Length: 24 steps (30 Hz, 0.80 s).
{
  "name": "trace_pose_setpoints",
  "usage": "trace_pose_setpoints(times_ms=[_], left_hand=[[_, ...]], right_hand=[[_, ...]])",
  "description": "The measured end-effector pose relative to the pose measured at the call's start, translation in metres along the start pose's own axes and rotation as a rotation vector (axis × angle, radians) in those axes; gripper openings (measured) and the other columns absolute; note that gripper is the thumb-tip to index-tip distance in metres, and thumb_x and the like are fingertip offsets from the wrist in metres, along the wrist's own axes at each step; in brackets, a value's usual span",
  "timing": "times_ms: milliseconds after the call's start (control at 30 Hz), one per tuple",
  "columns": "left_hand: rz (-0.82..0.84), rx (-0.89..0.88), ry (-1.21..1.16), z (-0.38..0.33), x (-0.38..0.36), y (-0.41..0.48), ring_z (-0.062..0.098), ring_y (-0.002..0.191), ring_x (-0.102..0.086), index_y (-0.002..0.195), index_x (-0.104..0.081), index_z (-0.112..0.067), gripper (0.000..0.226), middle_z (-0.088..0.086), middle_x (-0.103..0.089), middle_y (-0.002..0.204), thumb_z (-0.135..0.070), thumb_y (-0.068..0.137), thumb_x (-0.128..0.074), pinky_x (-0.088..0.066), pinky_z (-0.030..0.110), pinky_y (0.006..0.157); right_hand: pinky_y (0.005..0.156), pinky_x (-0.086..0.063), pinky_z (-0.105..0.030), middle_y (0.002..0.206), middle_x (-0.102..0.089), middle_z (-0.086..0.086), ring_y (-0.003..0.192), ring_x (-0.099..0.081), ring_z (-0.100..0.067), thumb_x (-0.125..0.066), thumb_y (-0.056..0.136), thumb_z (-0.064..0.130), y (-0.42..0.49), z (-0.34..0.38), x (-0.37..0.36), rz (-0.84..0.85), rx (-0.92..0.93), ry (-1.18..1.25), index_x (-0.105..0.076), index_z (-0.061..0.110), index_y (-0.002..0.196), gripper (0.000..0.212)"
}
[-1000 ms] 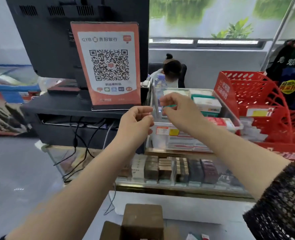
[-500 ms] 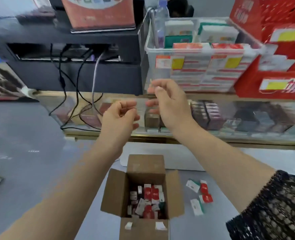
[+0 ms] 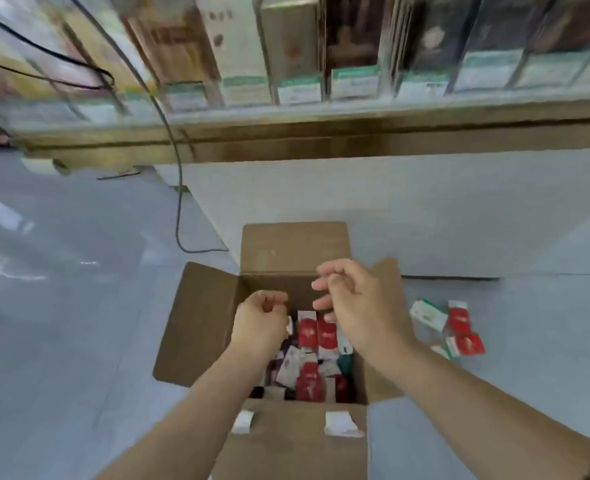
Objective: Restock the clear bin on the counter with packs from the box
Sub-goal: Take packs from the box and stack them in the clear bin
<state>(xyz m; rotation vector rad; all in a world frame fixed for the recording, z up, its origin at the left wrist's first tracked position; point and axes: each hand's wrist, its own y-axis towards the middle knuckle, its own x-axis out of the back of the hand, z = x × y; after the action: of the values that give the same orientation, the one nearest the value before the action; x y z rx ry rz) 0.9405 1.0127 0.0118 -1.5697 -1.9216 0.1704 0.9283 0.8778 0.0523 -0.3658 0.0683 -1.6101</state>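
Note:
An open cardboard box (image 3: 200, 323) stands on the floor below me, flaps spread, filled with several red, white and green packs (image 3: 309, 372). My left hand (image 3: 260, 323) hovers over the box's left side with its fingers curled in and nothing in them. My right hand (image 3: 359, 303) is above the box's middle, fingers loosely apart and bare. Neither hand touches a pack. The clear bin on the counter is out of view.
Several loose packs (image 3: 449, 327) lie on the grey floor right of the box. A glass display case (image 3: 321, 64) with cartons sits above on a white base (image 3: 390, 209). Black cables (image 3: 179, 202) hang down at the left.
The view has tilted down from the counter to the box. Both hands have dropped from the clear bin to just over the box; the right hand no longer holds a pack.

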Motion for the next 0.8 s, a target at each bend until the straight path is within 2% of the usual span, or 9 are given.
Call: trace_pose_setpoints(times_ms=[67,133,267,367,467,533,600,700,800], left_hand=[[-0.002,0.038,0.026,0.032,-0.021,0.033,0.022,0.08,-0.065,0.088,-0.063,-0.021,0.021,0.004,-0.067,0.088,-0.006,0.091,-0.048,-0.055,0.039,0.079],[0.014,0.073,0.033,0.062,-0.042,0.068,0.024,0.085,-0.066,0.085,-0.062,-0.022,0.021,0.006,-0.068,0.092,-0.006,0.089,-0.048,-0.056,0.038,0.082],[0.056,0.143,0.064,0.115,-0.079,0.137,0.032,0.091,-0.066,0.081,-0.06,-0.022,0.014,0.013,-0.069,0.095,-0.012,0.087,-0.052,-0.056,0.047,0.086],[0.102,0.193,0.107,0.15,-0.099,0.18,0.033,0.099,-0.064,0.086,-0.062,-0.017,0.007,0.015,-0.069,0.1,-0.012,0.085,-0.058,-0.053,0.046,0.092],[0.195,0.221,0.184,0.171,-0.112,0.207,0.034,0.101,-0.064,0.094,-0.07,-0.007,0.016,0.017,-0.07,0.101,-0.012,0.084,-0.06,-0.052,0.043,0.094],[0.254,0.235,0.213,0.181,-0.119,0.219,0.031,0.092,-0.065,0.095,-0.071,0.002,0.019,0.02,-0.07,0.095,-0.007,0.087,-0.056,-0.054,0.037,0.083],[0.288,0.263,0.209,0.189,-0.127,0.228,0.027,0.08,-0.062,0.094,-0.068,0.006,0.02,0.02,-0.068,0.091,-0.005,0.09,-0.051,-0.05,0.033,0.071],[0.349,0.299,0.198,0.2,-0.138,0.236,0.024,0.074,-0.056,0.093,-0.064,-0.004,0.014,0.015,-0.063,0.086,-0.009,0.092,-0.051,-0.046,0.029,0.063],[0.411,0.321,0.205,0.211,-0.146,0.24,0.021,0.068,-0.06,0.093,-0.067,-0.001,0.017,0.011,-0.068,0.083,-0.009,0.089,-0.053,-0.045,0.023,0.057]], right_hand=[[0.071,-0.058,-0.038,0.094,-0.066,0.01,0.072,-0.066,-0.005,-0.037,0.099,0.016,0.014,-0.042,-0.014,-0.017,-0.058,-0.008,-0.055,0.036,0.087,0.03],[0.073,-0.057,-0.033,0.097,-0.066,0.009,0.076,-0.066,-0.005,-0.036,0.098,0.015,0.03,-0.077,-0.029,-0.041,-0.102,-0.008,-0.056,0.035,0.09,0.029],[0.068,-0.052,-0.021,0.107,-0.062,0.005,0.085,-0.064,-0.007,-0.036,0.099,0.015,0.06,-0.128,-0.051,-0.061,-0.182,0.016,-0.058,0.023,0.111,0.026],[0.062,-0.046,-0.016,0.101,-0.06,0.008,0.082,-0.062,-0.004,-0.037,0.099,0.015,0.079,-0.159,-0.058,-0.091,-0.223,-0.01,-0.055,0.024,0.114,0.025],[0.061,-0.041,-0.013,0.096,-0.058,0.011,0.086,-0.059,-0.004,-0.042,0.098,0.017,0.093,-0.182,-0.063,-0.123,-0.267,-0.054,-0.055,0.025,0.115,0.023],[0.063,-0.043,-0.012,0.095,-0.057,0.012,0.087,-0.057,-0.005,-0.043,0.098,0.017,0.1,-0.193,-0.065,-0.137,-0.293,-0.069,-0.056,0.025,0.115,0.022],[0.072,-0.048,-0.018,0.102,-0.059,0.009,0.092,-0.058,-0.009,-0.043,0.098,0.017,0.106,-0.201,-0.068,-0.147,-0.309,-0.077,-0.056,0.025,0.115,0.023],[0.066,-0.04,-0.01,0.099,-0.055,0.012,0.089,-0.054,-0.002,-0.044,0.098,0.017,0.111,-0.212,-0.071,-0.145,-0.329,-0.083,-0.055,0.028,0.11,0.02],[0.072,-0.044,-0.011,0.101,-0.057,0.012,0.095,-0.056,-0.004,-0.044,0.097,0.012,0.113,-0.221,-0.071,-0.135,-0.352,-0.029,-0.054,0.03,0.104,0.021]])
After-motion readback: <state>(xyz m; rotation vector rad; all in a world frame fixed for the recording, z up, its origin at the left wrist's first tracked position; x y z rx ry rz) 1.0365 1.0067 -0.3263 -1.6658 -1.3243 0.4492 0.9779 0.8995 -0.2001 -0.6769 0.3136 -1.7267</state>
